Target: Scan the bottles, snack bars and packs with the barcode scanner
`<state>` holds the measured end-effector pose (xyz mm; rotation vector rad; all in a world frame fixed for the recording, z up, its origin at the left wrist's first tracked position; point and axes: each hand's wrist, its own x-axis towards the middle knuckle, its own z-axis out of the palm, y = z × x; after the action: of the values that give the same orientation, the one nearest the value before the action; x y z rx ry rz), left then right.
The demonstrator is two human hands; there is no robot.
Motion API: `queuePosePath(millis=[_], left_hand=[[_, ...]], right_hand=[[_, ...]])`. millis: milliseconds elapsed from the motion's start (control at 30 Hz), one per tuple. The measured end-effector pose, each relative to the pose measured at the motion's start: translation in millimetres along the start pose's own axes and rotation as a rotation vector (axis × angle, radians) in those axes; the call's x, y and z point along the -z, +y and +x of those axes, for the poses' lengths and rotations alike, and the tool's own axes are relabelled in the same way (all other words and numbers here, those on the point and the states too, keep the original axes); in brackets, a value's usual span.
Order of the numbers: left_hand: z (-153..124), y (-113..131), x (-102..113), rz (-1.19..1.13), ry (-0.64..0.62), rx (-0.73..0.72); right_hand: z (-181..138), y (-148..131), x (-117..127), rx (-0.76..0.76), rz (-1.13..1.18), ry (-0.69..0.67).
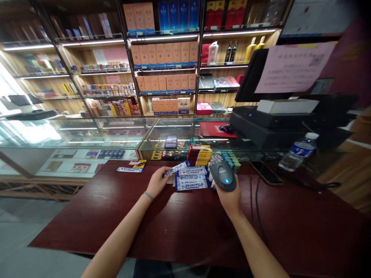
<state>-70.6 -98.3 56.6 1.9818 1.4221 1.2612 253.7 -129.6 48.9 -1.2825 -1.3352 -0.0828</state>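
Observation:
My left hand [159, 180] is closed on one end of a blue-and-white wrapped snack bar [177, 168], which slants up to the right. Just right of it lie several more bars of the same kind [191, 181] in rows on the dark red table. My right hand [230, 197] grips a dark barcode scanner [223, 177] with a blue light on top; its handle is mostly hidden. Behind the bars stands a stack of red-and-yellow packs [199, 155]. Farther left, another blue-and-white bar [130, 169] lies beside a yellow-and-brown pack [138, 163].
Small green-and-blue cylindrical packs [231, 159] sit behind the scanner. At right are a phone [266, 172], a water bottle [298, 152] and a black cable [257, 200]. A glass display counter [174, 124] borders the table's far edge, with a monitor [251, 77] and printed sheet above it.

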Motion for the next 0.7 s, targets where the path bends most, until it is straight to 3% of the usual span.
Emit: queuePosePath(millis=[167, 333, 700], left_hand=[[-1.3, 17.1, -34.6, 0.261, -0.117, -0.182], [1.5, 24.4, -64.9, 0.382, -0.179, -0.249], [2.7, 22.7, -82.2, 0.431, -0.127, -0.229]], right_hand=[[2.6, 2.2, 0.1, -0.024, 0.045, 0.053], [1.5, 4.7, -0.2, -0.058, 0.075, 0.034], [-0.3, -0.8, 0.0, -0.023, 0.108, 0.075]])
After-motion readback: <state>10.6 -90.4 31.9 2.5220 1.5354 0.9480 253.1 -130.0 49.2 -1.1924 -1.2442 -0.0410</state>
